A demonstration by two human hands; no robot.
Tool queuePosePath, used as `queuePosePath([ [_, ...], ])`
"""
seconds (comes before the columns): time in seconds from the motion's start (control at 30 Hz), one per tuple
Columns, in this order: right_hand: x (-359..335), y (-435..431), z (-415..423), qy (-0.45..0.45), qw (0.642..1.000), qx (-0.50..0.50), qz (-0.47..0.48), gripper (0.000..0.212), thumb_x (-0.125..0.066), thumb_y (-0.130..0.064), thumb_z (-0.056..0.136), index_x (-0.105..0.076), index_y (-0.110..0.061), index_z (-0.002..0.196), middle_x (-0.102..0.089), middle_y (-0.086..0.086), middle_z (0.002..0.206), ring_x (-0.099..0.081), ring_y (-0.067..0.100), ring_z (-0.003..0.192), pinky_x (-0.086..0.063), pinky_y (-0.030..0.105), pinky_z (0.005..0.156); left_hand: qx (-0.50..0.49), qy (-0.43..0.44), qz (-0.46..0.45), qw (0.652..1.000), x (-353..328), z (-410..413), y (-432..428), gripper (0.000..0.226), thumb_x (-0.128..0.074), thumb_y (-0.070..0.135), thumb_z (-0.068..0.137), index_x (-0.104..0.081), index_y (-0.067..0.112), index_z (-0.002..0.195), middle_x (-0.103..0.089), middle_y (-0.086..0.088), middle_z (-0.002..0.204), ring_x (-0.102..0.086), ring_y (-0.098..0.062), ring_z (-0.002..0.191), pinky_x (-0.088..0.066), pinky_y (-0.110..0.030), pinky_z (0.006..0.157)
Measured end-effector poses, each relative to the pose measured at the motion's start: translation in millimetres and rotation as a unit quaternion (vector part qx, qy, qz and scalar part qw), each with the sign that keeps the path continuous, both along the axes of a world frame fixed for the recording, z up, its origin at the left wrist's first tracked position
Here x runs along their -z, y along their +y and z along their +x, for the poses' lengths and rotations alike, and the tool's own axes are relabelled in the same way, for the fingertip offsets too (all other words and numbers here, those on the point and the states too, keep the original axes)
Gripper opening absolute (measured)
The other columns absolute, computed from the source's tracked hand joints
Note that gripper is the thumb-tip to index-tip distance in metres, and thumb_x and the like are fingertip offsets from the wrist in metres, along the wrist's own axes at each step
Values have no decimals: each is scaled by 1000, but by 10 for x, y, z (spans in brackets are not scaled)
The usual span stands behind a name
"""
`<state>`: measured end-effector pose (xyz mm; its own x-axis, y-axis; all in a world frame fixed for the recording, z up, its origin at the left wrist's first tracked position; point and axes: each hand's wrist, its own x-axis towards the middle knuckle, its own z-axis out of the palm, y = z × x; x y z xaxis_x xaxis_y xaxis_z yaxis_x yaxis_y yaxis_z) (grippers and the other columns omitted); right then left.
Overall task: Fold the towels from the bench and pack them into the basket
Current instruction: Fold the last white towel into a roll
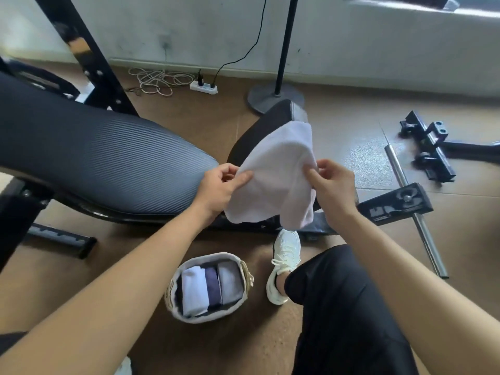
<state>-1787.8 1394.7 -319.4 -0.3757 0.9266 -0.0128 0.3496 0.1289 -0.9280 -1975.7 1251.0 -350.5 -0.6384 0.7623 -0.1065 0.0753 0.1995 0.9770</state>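
Left hand [220, 189] | right hand [334, 188] | fingers [313, 175] pinch pale towel [273, 174] stretched between (above basket [205, 318])

Brown tiled floor [338, 125] meets a scuffed pale wall [189, 28]; a white power strip [203, 87] and a black stand base [259, 98] sit nearby.

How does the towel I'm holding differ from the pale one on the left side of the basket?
The held towel hangs loose and unfolded, pinched by the left hand and right hand; the basket towel is folded compact. The held towel is raised in the air; the basket towel sits packed in the basket. Both are pale.
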Motion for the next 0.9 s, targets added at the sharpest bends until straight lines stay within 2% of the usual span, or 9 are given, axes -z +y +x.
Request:
queuePosePath([
  [0.13, 39, -466, 215, -4, 999, -31, 20, 9, -72, -25, 91, -75, -16, 90, -71, 7, 75, -61, 18, 69, -55, 42, 68, -13, -14, 58, 998, -137, 183, -664, 20, -69, 35, 94, -66, 19, 84, -66, 15, 73, -57, -5, 71, -47, -19, 65],
  [0.3, 138, -1130, 386, -102, 986, -128, 5, 3, -73, -20, 89, -76, -19, 89, -71, 2, 71, -66, 16, 68, -54, 33, 67, -24, -88, 51, 994, -219, 443, -1422, 28, -75, 44, 83, -74, 16, 86, -70, -2, 79, -63, -14, 74, -53, -28, 65],
  [0.37, 212, -1351, 429, -173, 961, -216, -22, 4, -73, -24, 89, -76, -23, 87, -72, 3, 73, -69, 21, 73, -57, 38, 71, -34, -57, 4, 998, -154, 532, -1711, 24, -75, 48, 82, -76, 24, 79, -69, 3, 75, -60, -11, 71, -49, -30, 64],
  [0.5, 270, -1714, 414, -290, 879, -377, -40, 10, -73, -32, 88, -78, -25, 92, -74, -5, 79, -70, 15, 78, -60, 40, 78, -54, -8, -54, 997, -29, 692, -2207, 8, -76, 32, 90, -79, 28, 83, -76, 4, 83, -66, -7, 77, -52, -27, 71],
  [0.57, 264, -1881, 377, -259, 888, -379, -16, 12, -75, -29, 87, -78, -25, 98, -74, -11, 82, -68, 8, 80, -60, 36, 80, -12, 27, -85, 996, 10, 746, -2411, 5, -75, 28, 92, -78, 24, 92, -76, 7, 92, -68, -7, 88, -53, -25, 77],
  [0.63, 247, -2020, 296, -184, 893, -411, -25, 32, -78, -26, 87, -72, -25, 118, -73, -14, 102, -65, 0, 92, -57, 27, 85, 52, 54, -113, 991, 16, 815, -2556, 5, -73, 30, 93, -77, 29, 96, -74, 15, 95, -68, -6, 95, -51, -18, 81],
  [0.73, 262, -2215, 115, -125, 826, -541, -102, 47, -75, -26, 91, -61, -28, 136, -68, -15, 127, -61, -2, 116, -50, 22, 98, 67, 54, -112, 990, 18, 912, -2740, 9, -73, 25, 93, -76, 31, 100, -72, 19, 98, -66, -4, 100, -48, -12, 81],
  [0.8, 328, -2304, -1, -129, 799, -577, -112, 31, -73, -27, 93, -68, -26, 124, -73, -11, 112, -66, 2, 102, -52, 26, 89, 39, 61, -106, 992, 25, 904, -2865, 10, -74, 23, 93, -76, 29, 101, -71, 16, 100, -66, -7, 101, -50, -14, 81],
  [0.9, 396, -2385, -125, -147, 784, -596, -88, 2, -74, -23, 91, -72, -22, 91, -66, -10, 82, -57, 3, 75, -47, 25, 72, -1, 94, -101, 990, 17, 837, -3066, 11, -74, 20, 93, -72, 28, 101, -70, 14, 97, -66, -9, 96, -49, -16, 78],
])
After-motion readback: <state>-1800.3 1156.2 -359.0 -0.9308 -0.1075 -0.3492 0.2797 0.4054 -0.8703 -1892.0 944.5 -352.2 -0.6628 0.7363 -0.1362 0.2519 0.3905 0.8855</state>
